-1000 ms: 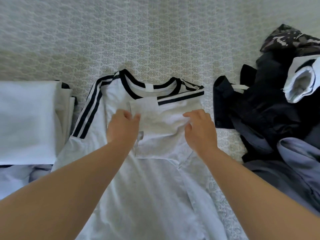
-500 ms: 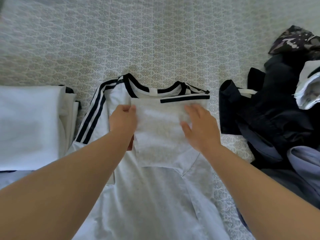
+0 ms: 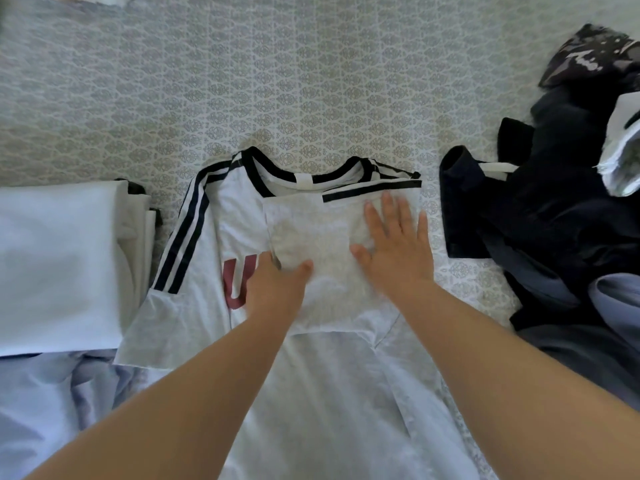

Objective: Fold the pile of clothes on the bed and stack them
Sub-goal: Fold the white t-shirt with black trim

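A white T-shirt (image 3: 207,306) with black shoulder stripes and red lettering lies flat on the bed, collar away from me. Its right sleeve (image 3: 322,237) is folded inward across the chest. My right hand (image 3: 394,247) lies flat on that folded sleeve with fingers spread. At the flap's left edge my left hand (image 3: 277,289) has its thumb on top and its fingers curled out of sight under the cloth, pinching it. A stack of folded white clothes (image 3: 55,258) sits to the left.
A heap of unfolded dark clothes (image 3: 554,230), with a white piece and a camouflage piece on it, fills the right side. A pale blue garment (image 3: 52,403) is bunched at the lower left. The patterned bed cover (image 3: 311,81) stretches beyond the shirt.
My right hand has opened out and flattened on the folded sleeve. My left hand has slid toward me along the flap's edge, uncovering red letters on the shirt.
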